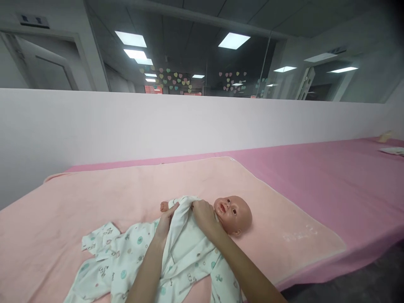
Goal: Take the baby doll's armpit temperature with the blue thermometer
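A baby doll [232, 214] lies on its back on a peach blanket [277, 210], head to the right. A white printed baby garment [126, 256] covers its body and spreads out to the left. My left hand [166, 222] grips a fold of the garment at the doll's chest, near the doll's small hand [163, 206]. My right hand [204, 215] is closed on the garment's edge just under the doll's chin.
The blanket lies on a long pink-covered table [331, 176] along a white partition wall [158, 122]. Small pale items [391, 149] sit at the far right end. The table's front edge drops to a dark floor [362, 282] at the lower right.
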Tool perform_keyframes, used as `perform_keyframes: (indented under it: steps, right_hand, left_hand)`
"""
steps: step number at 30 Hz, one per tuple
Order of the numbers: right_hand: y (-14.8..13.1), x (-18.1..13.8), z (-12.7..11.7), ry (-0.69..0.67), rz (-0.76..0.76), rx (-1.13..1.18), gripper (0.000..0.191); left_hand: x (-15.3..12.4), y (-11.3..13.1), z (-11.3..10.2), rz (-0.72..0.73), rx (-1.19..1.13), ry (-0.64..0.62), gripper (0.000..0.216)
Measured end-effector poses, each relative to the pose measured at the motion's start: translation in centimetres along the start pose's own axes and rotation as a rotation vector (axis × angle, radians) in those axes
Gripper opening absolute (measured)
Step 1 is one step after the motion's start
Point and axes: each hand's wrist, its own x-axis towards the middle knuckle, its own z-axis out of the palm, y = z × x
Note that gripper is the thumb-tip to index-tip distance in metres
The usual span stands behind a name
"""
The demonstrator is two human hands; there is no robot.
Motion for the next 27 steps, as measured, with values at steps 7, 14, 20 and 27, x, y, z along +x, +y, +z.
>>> perform_keyframes:
  steps: [7, 14, 20, 27]
  right_hand:
    - [0.2, -2.5, -1.6, 0.115, -0.089, 0.077, 0.028]
    - [3.6, -10.2, 0.3, 0.566, -0.329, 0.315, 0.028]
    - [7.1, -13.3, 5.2, 0.746, -0.329, 0.231, 0.025]
    - [7.9, -12.7, 5.2, 0.708, -0.331, 0.159, 0.029]
  left_hand:
    - [-1.5, 1.4, 2.1, -0.203, -0.33, -0.035, 0.018]
    - [-2.9, 2.1, 4.0, -0.119, 0.045, -0.101, 0.03]
    - [-4.9, 0.9, 6.6, 0.042, 0.873, -0.252, 0.033]
    - [-7.1, 1.2, 8.1, 0.156, 1.088, -0.261, 0.036]
